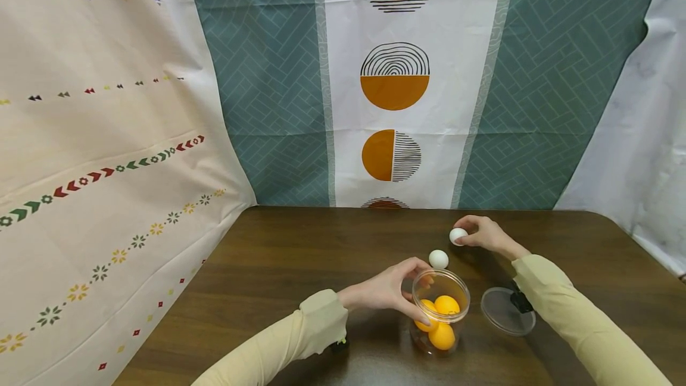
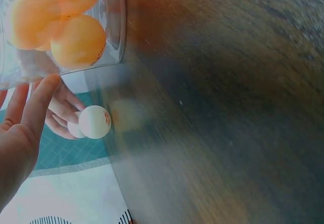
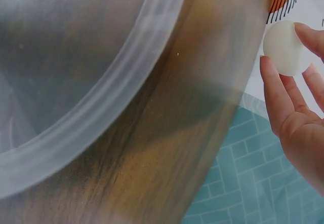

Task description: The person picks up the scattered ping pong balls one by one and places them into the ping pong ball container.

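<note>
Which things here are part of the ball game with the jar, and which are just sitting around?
Part of the work:
- clear jar, gripped by the left hand
- orange balls inside it
- white ball, pinched by the right hand
- second white ball on the table
- lid, lying beside the jar

Just sitting around:
- patterned backdrop cloths

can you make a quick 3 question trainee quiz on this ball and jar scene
1. True or false: the lid is on the jar.
2. What colour are the balls inside the jar? A white, B orange, C green
3. Fill in: the right hand pinches a ____ ball.

Key:
1. False. The lid lies on the table right of the open jar, which the left hand holds at its rim.
2. B. The orange balls are inside.
3. White. A second white ball lies on the table behind the jar.
</note>
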Demonstrator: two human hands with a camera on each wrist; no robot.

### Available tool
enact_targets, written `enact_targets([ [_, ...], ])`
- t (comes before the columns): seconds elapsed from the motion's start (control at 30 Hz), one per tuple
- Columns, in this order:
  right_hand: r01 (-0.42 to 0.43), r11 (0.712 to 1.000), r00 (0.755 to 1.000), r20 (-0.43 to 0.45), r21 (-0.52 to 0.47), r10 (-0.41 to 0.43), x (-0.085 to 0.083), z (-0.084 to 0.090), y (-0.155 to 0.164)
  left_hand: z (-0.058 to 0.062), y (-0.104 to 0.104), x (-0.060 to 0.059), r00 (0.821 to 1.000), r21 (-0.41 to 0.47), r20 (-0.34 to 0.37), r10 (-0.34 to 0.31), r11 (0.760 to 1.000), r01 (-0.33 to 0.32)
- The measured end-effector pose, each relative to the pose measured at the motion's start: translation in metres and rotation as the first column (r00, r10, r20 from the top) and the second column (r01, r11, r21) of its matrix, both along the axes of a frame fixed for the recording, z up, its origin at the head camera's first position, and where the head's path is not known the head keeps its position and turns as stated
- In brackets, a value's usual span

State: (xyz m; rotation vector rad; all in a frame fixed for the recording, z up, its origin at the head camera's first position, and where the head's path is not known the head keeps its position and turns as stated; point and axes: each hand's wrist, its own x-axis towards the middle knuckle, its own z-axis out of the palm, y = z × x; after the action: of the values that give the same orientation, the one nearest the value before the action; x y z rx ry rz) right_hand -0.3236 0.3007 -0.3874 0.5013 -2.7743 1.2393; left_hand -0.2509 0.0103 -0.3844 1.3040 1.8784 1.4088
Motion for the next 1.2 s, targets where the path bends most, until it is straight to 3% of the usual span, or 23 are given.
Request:
enact_targets([
  [0.4,-0.044,0.999,0.994,-0.103,0.031,0.047,0.002,0.001,0.002,-0.001,0.0,0.0,1.0,-0.009,-0.006,0.008,1.0,-0.008],
  [0.83,-0.071,0.997,0.995,-0.068,0.006,0.071,0.01,0.008,-0.003,0.0,0.0,0.0,1.0,-0.009,0.001,0.011,1.0,-0.011],
  [1.2,-0.086,0.992,0.995,-0.058,-0.089,0.081,0.019,0.016,-0.001,-0.001,0.001,0.0,1.0,-0.015,0.01,0.012,1.0,-0.012],
])
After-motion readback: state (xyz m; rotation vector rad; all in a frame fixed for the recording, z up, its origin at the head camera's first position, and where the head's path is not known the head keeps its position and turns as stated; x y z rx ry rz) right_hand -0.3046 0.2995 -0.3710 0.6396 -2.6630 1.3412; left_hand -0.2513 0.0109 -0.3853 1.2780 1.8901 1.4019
